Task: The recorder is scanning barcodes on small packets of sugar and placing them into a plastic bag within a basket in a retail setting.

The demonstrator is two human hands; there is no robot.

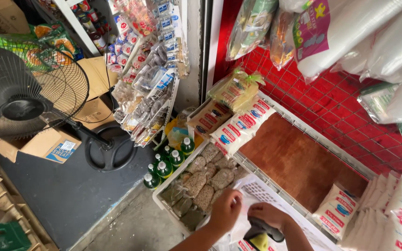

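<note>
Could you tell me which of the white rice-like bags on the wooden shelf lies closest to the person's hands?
The lone bag at the shelf's near right end, just right of the right hand. The others lie at the shelf's far end or stacked further right.

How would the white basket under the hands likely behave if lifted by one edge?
The white basket has thin perforated plastic walls, so it probably weighs little and may flex. The left hand rests on its rim; the right hand grips a dark tool.
</note>
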